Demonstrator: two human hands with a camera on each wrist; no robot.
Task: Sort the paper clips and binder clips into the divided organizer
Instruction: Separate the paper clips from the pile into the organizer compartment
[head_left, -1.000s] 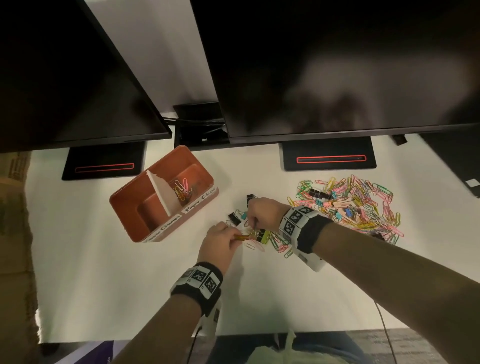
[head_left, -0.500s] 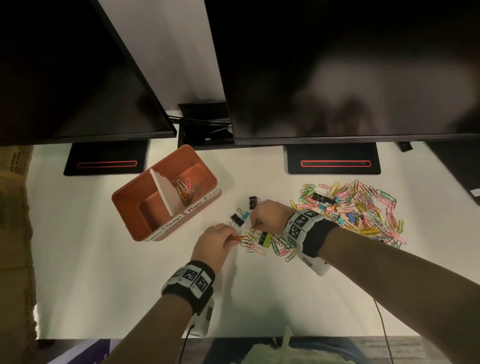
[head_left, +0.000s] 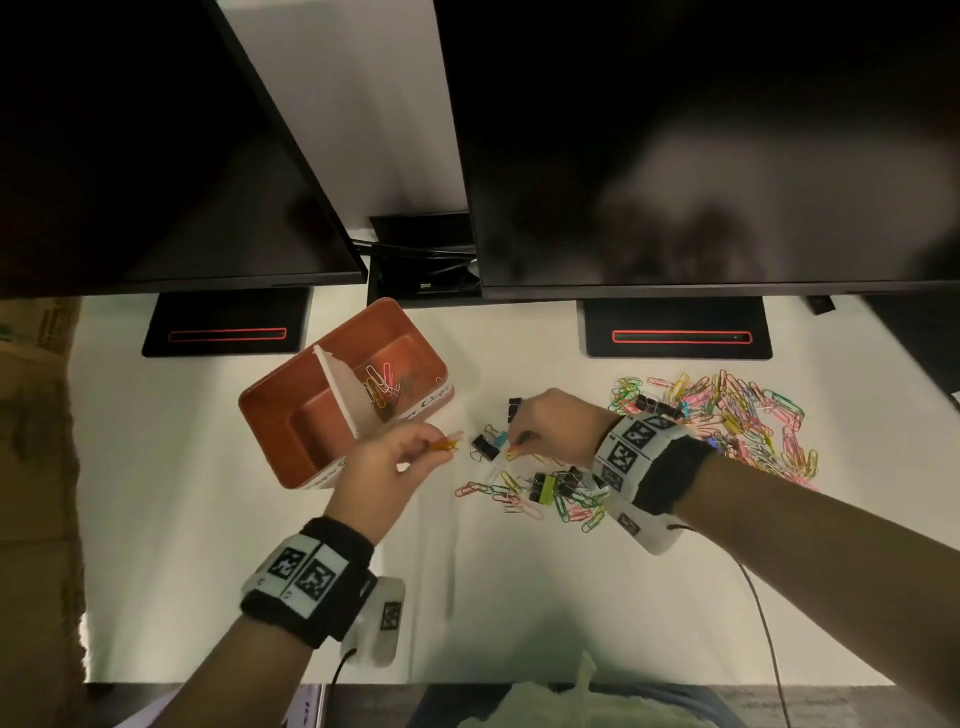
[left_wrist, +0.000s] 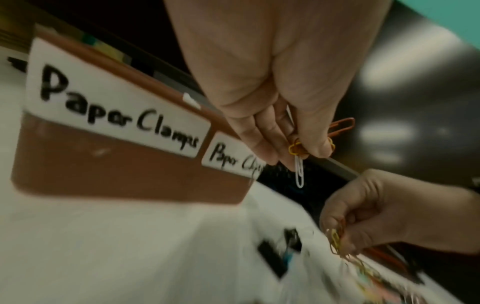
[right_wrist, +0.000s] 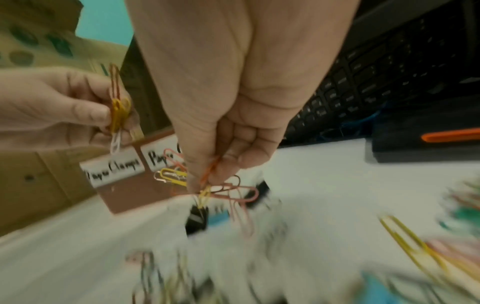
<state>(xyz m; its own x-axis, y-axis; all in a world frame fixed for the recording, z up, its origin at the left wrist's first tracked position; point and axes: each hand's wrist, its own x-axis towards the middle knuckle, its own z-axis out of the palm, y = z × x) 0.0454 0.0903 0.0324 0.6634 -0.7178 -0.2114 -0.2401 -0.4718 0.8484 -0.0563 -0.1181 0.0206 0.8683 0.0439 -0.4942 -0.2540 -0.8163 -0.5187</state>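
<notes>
Left hand (head_left: 384, 462) pinches small bunch of paper clips (left_wrist: 298, 150) beside organizer (head_left: 291, 415). Right hand (head_left: 556, 426) pinches clips (right_wrist: 207, 185) over scattered pile (head_left: 545, 493), mid-bench.

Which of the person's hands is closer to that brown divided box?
Left. The left hand, pinching a few paper clips, hovers beside the brown divided organizer box, by its near wall. The right hand, gripping more clips, is farther right, over the scattered ones.
</notes>
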